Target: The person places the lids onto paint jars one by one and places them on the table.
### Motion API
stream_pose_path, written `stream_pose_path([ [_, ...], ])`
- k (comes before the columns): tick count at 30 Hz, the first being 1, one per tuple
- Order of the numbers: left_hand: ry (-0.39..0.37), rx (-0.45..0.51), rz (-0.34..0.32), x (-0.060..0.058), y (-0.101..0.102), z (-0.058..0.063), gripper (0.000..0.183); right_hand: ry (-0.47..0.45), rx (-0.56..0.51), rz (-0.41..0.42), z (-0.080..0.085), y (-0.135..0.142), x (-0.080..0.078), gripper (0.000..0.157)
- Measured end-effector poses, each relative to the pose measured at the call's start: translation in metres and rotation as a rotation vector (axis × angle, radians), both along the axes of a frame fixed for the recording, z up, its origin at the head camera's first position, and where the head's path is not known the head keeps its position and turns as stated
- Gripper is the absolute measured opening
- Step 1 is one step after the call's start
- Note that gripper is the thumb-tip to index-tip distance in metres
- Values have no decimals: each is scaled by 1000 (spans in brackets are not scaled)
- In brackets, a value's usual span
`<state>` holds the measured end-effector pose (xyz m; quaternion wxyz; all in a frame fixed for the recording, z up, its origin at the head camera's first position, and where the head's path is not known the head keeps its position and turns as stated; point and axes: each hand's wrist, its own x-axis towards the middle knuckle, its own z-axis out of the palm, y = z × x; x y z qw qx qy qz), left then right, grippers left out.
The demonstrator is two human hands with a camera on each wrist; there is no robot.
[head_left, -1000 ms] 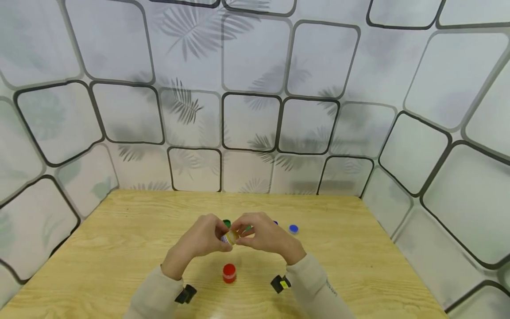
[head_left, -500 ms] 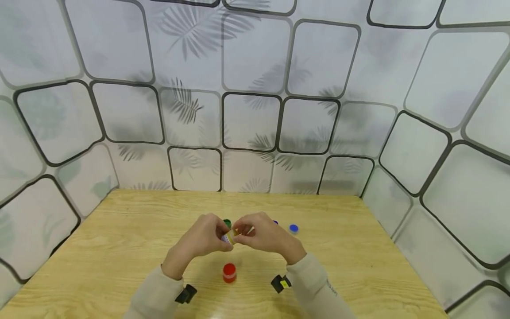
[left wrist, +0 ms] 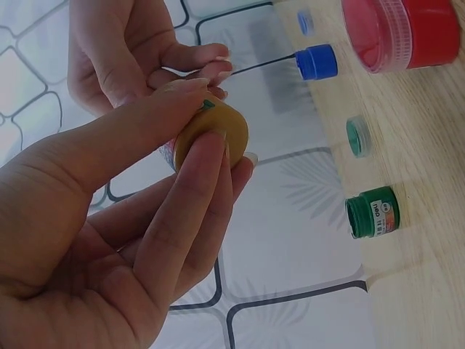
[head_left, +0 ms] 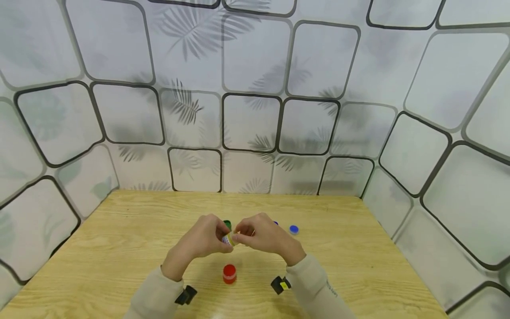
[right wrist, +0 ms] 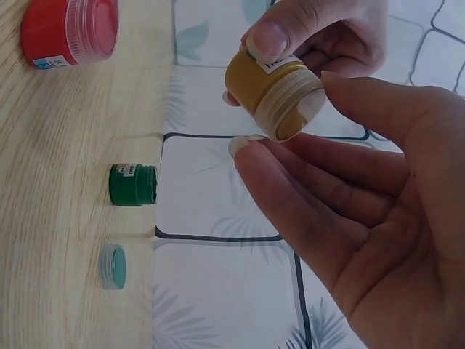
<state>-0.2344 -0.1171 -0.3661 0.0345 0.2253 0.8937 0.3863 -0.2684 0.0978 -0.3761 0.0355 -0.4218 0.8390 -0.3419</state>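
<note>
My left hand [head_left: 205, 238] holds a small yellow-ochre paint jar [right wrist: 251, 78] tilted above the table, gripping its body between thumb and fingers. In the left wrist view the jar's round base [left wrist: 234, 131] faces the camera. A clear, ribbed lid [right wrist: 276, 109] sits on the jar and points toward my right hand [head_left: 264, 235]. That hand's thumb touches the lid's edge, and its bent fingers lie around the other side of the lid. Whether the lid is loose cannot be told.
A red-lidded jar [head_left: 229, 274] stands in front of me on the wooden table [head_left: 131, 248]. Behind my hands are an uncapped green jar [left wrist: 374, 212] and its lid [left wrist: 357, 137]. Farther right lie a blue jar [left wrist: 317, 62] and a blue lid [head_left: 294, 229].
My right fingers and thumb have shifted around the paint jar's lid, with the thumb now farther over it. My left hand and the jar stay almost in place.
</note>
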Motion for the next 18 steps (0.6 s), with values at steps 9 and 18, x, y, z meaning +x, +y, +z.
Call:
stream_pose_path([
  [9, 8, 3, 3, 1, 0, -1, 16, 82, -54, -25, -1, 4, -1, 22],
  [18, 2, 11, -2, 1, -1, 0, 20, 67, -160, 132, -2, 5, -5, 22],
])
